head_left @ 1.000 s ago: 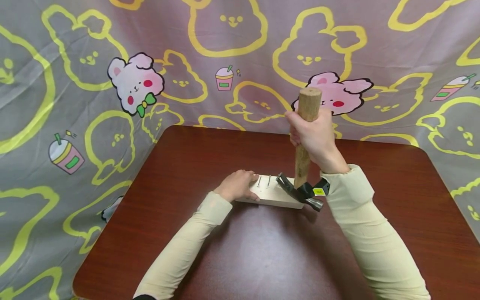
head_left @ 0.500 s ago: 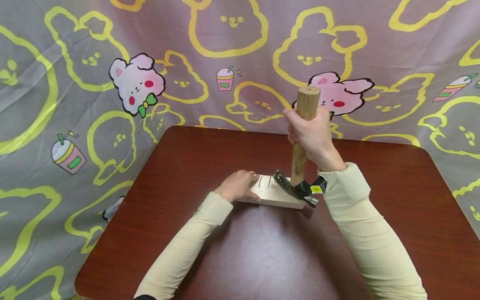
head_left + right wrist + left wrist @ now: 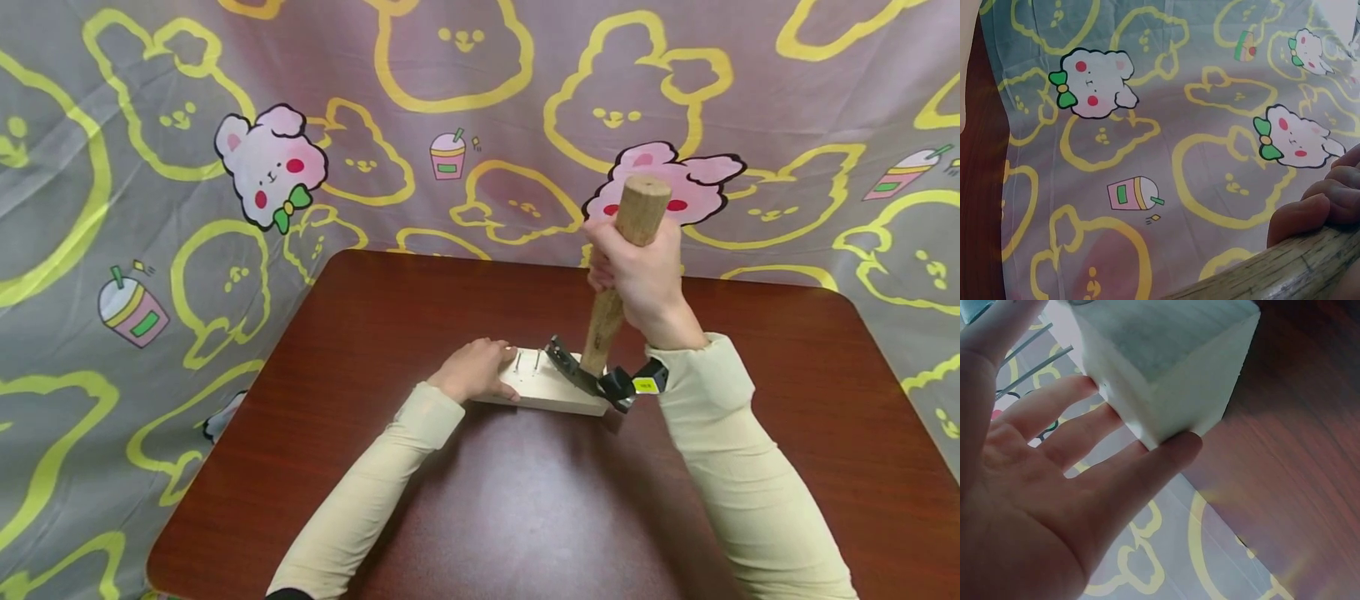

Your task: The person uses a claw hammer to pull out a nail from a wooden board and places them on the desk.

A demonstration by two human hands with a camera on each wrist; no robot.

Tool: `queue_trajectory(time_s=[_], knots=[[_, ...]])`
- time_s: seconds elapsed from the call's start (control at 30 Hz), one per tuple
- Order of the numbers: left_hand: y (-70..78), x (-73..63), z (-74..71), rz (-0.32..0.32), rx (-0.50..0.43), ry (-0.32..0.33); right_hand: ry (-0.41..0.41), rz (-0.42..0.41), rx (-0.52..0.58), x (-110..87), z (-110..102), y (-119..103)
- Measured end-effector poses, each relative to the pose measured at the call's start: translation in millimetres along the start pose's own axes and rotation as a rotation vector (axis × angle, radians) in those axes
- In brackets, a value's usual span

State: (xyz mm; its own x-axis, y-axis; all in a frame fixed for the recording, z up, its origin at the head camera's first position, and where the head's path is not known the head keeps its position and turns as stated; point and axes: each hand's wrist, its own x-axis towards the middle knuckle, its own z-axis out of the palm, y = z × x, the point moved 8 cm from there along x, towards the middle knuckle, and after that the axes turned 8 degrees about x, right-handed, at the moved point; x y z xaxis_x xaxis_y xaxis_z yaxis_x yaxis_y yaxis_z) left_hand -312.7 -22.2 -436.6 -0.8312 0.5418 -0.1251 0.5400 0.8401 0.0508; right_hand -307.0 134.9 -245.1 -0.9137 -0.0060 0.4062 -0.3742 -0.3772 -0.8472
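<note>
In the head view a pale wooden block lies on the table, with two upright nails showing. My left hand grips its left end, fingers on the far side, thumb at the near edge. The left wrist view has the left hand against the block, with nails behind the fingers. My right hand grips the wooden handle of a claw hammer. The hammer head lies over the block's right part, claw toward upper left; what is beneath it is hidden. The handle crosses the right wrist view.
The reddish-brown table has rounded corners. A printed cloth curtain with yellow outlines and rabbit faces hangs behind it and along the left side. A small black device sits at the right wrist.
The hammer handle shifted slightly left, then swung right, and it leans further right now. My right hand moved with it. My left hand and the block stay in place.
</note>
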Motion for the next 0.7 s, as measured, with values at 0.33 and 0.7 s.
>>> queue_trajectory(time_s=[0.33, 0.7], knots=[[-1.3, 1.4, 3.0, -0.008, -0.004, -0.005, 0.059, -0.045, 0.053, -6.1, -13, -8], [1.5, 2.8, 1.1, 0.009, 0.009, 0.008, 0.06, -0.121, 0.056, -11.7, -13, -12]])
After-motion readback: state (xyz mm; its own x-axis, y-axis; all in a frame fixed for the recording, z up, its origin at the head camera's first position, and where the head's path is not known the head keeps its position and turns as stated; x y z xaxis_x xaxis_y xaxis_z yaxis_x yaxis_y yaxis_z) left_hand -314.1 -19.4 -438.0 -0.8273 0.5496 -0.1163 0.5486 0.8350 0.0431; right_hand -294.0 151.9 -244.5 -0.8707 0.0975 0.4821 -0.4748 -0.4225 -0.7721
